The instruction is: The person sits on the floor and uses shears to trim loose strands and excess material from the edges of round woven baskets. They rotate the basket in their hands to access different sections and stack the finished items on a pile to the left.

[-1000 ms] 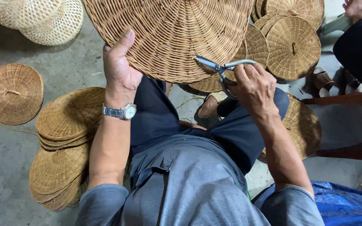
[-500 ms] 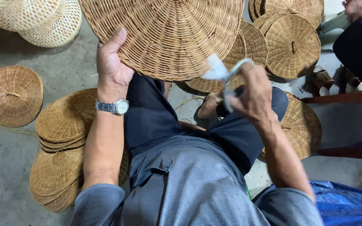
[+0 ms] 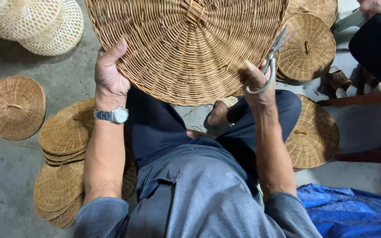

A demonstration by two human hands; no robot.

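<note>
A large round woven rattan lid is held up in front of me, its small loop handle near the top. My left hand grips its lower left rim, a metal wristwatch on that wrist. My right hand holds a pair of scissors with pale green handles, blades pointing up against the lid's right edge. My knees in dark trousers are below the lid.
Stacks of similar woven lids lie on the concrete floor at left, one single lid farther left. Pale woven baskets sit top left. More lids lie at right. Another person's dark-clothed leg is top right; blue tarp bottom right.
The lid has come lower and closer. My right hand has swung the scissors from the lid's lower edge up to its right edge, blades now pointing upward. My left hand kept its grip.
</note>
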